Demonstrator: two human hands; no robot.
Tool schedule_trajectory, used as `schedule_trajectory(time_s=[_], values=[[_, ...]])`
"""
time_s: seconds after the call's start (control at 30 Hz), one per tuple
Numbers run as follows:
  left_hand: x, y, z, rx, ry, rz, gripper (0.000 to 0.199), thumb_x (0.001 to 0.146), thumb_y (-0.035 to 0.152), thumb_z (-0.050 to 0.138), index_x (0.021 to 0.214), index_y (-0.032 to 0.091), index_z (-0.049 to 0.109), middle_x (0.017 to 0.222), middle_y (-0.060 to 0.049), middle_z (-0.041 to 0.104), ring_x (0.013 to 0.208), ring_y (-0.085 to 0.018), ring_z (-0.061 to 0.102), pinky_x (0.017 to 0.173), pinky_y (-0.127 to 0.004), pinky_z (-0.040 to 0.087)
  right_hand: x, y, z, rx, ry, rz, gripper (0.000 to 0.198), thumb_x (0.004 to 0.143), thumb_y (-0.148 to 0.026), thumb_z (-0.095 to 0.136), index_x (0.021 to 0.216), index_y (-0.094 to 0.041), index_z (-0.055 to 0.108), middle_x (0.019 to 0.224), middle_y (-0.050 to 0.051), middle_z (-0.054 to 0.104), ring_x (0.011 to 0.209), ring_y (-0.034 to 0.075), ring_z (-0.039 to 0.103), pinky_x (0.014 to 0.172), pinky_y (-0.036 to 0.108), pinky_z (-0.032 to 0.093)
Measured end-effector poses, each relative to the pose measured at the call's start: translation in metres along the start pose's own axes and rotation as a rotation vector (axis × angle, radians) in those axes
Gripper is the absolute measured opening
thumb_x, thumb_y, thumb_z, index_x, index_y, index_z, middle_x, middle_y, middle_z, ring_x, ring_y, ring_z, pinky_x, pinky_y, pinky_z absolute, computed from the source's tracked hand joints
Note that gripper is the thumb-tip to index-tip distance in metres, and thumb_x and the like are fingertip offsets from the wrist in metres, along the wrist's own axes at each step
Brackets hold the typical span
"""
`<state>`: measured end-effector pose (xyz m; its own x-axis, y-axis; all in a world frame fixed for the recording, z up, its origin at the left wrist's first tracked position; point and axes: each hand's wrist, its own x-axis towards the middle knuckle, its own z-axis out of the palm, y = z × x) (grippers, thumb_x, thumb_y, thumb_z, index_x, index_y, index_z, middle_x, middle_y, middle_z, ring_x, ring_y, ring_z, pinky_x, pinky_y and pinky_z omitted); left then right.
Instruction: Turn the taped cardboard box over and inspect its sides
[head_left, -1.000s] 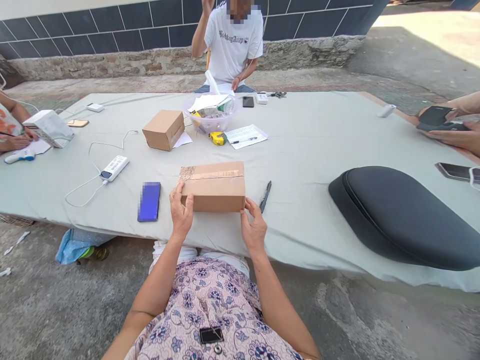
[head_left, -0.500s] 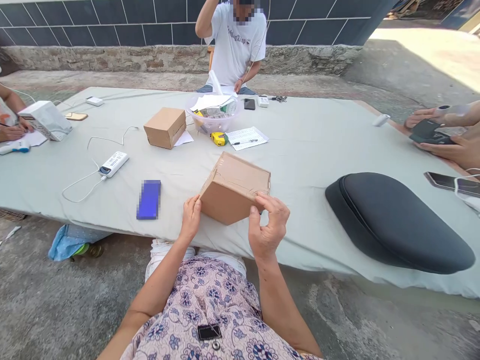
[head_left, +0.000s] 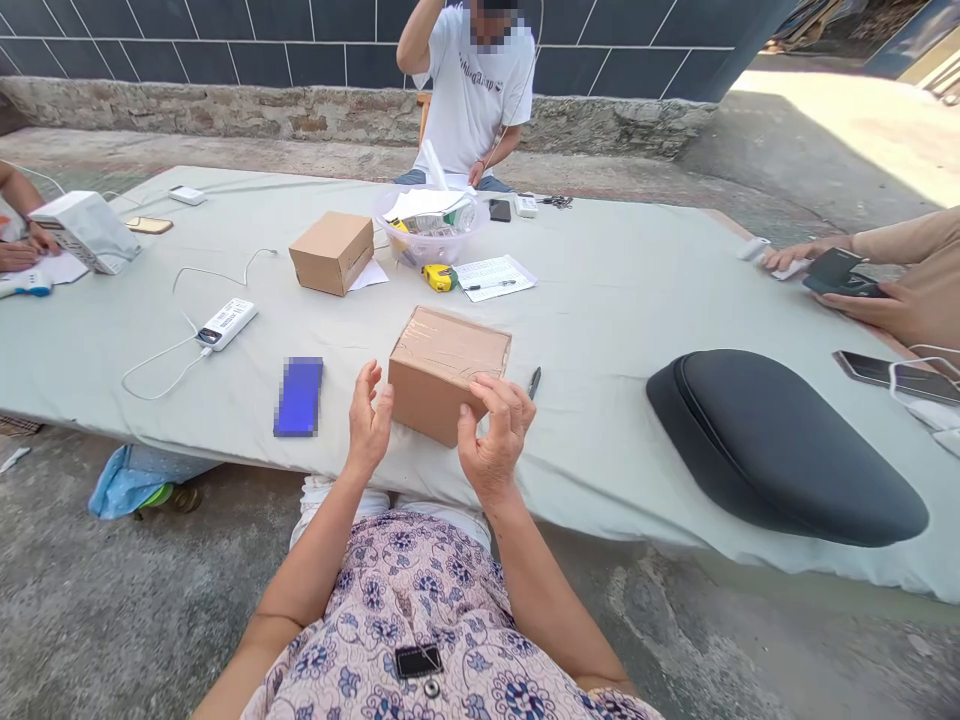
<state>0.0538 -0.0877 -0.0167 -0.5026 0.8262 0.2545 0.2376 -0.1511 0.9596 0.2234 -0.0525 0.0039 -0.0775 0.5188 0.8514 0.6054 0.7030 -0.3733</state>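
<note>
A brown cardboard box (head_left: 431, 395) rests on the cloth-covered table before me, its taped top facing up. My left hand (head_left: 369, 420) is beside the box's left side, open, with a small gap between them. At the near right corner is my right hand (head_left: 495, 435), fingers curved and thumb apart. Whether its fingertips still touch the cardboard I cannot tell. A black pen (head_left: 534, 382) lies just right of the box. Left of my hands is a blue rectangular item (head_left: 298, 398), blurred out.
Farther back stand another cardboard box (head_left: 331, 252), a yellow tape measure (head_left: 439, 278), a written sheet (head_left: 495, 277) and a filled plastic basin (head_left: 427, 245). A power bank (head_left: 226, 325) with a cable lies left. A black padded seat (head_left: 787, 445) occupies the right. Other people sit around the table.
The cardboard box has turned and settled flat, slightly left. My left hand has come off it, and my right hand has moved left with its corner. The pen is now uncovered.
</note>
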Motion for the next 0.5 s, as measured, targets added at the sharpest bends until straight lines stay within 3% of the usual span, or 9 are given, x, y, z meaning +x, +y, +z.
schedule_trajectory(time_s=[0.07,0.17,0.3,0.37,0.5], values=[[0.007,0.01,0.0,0.056,0.022,0.095,0.067,0.096,0.062,0.043,0.151,0.025,0.034,0.151,-0.016,0.048,0.14,-0.027,0.049,0.113,-0.044,0.043,0.002,0.001,0.001,0.004,0.007,-0.017,0.029,0.093,-0.016,0.051,0.12,-0.026,0.058,0.119,0.008,0.068,0.118,0.025,0.059,0.106,0.051,0.046],[0.018,0.026,0.007,0.264,0.094,0.355,0.07,0.096,0.061,0.047,0.154,0.024,0.031,0.157,-0.018,0.041,0.147,-0.03,0.04,0.116,-0.049,0.038,0.005,0.003,0.004,0.034,0.037,-0.048,0.031,0.092,-0.014,0.053,0.12,-0.025,0.058,0.118,0.008,0.069,0.118,0.025,0.058,0.104,0.048,0.047],[0.024,0.036,0.022,0.579,0.132,0.682,0.056,0.094,0.055,0.054,0.141,0.025,0.056,0.158,-0.016,0.04,0.152,-0.036,0.029,0.12,-0.055,0.029,0.006,0.005,0.007,0.043,0.056,-0.058,0.033,0.093,-0.014,0.054,0.123,-0.026,0.057,0.119,0.008,0.068,0.118,0.025,0.059,0.104,0.048,0.047],[0.024,0.035,0.028,0.648,0.104,0.75,0.046,0.094,0.052,0.055,0.132,0.027,0.064,0.154,-0.014,0.047,0.149,-0.036,0.034,0.118,-0.054,0.031,0.006,0.007,0.007,0.046,0.06,-0.072,0.034,0.094,-0.014,0.054,0.125,-0.027,0.057,0.119,0.008,0.068,0.118,0.024,0.059,0.104,0.047,0.048],[0.025,0.028,0.029,0.665,0.077,0.757,0.042,0.096,0.049,0.054,0.126,0.023,0.068,0.14,-0.015,0.058,0.143,-0.035,0.041,0.114,-0.051,0.039,0.006,0.014,0.004,0.056,0.036,-0.135,0.038,0.094,-0.013,0.056,0.128,-0.03,0.057,0.12,0.006,0.068,0.121,0.023,0.059,0.104,0.045,0.05]])
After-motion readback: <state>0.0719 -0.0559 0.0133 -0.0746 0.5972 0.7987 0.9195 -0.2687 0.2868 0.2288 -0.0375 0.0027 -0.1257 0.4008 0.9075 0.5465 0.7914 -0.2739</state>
